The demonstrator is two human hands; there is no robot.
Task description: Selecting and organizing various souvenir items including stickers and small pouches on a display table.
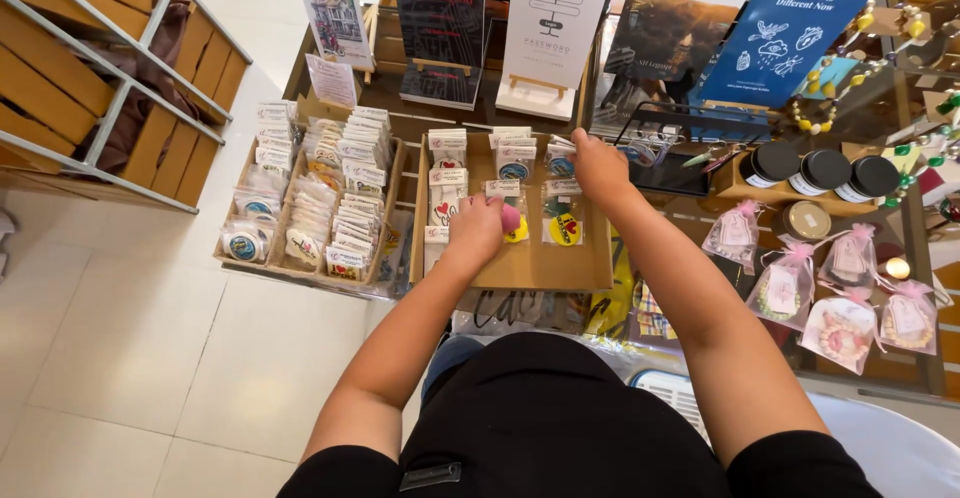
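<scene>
Sorting small packets in the cardboard tray (590, 276) on the worktop, I am partway through. My left hand (476, 230) is clamped on a pink packet (511, 219). My right hand (599, 166) rests on the back row; I cannot tell its grip. Next, I think, comes careful placing.

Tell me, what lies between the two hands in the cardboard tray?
In the head view, a clear packet with a yellow charm lies between the left hand and right hand.
</scene>
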